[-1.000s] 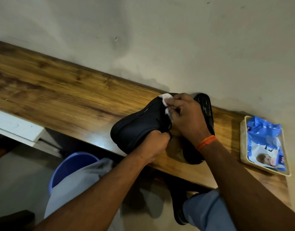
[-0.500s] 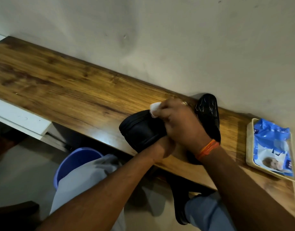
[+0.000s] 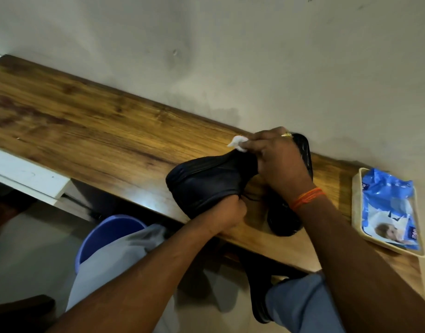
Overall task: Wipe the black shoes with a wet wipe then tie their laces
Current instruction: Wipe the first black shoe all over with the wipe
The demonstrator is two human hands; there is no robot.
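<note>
Worktop [image 3: 86, 131] wooden, along wall. Shoes, two, black: one [image 3: 206, 183] matte, tipped on side above worktop edge; second [image 3: 283, 219] glossy, flat on worktop behind right wrist. Left hand [image 3: 226, 217] fingers curled, gripping tipped shoe's near edge by lace. Right hand [image 3: 278, 162] at shoe's far end, pinching one white wet wipe [image 3: 239, 143] against it. One tray [image 3: 357, 200] with blue wipe pack [image 3: 387, 203], well right of hands.
</note>
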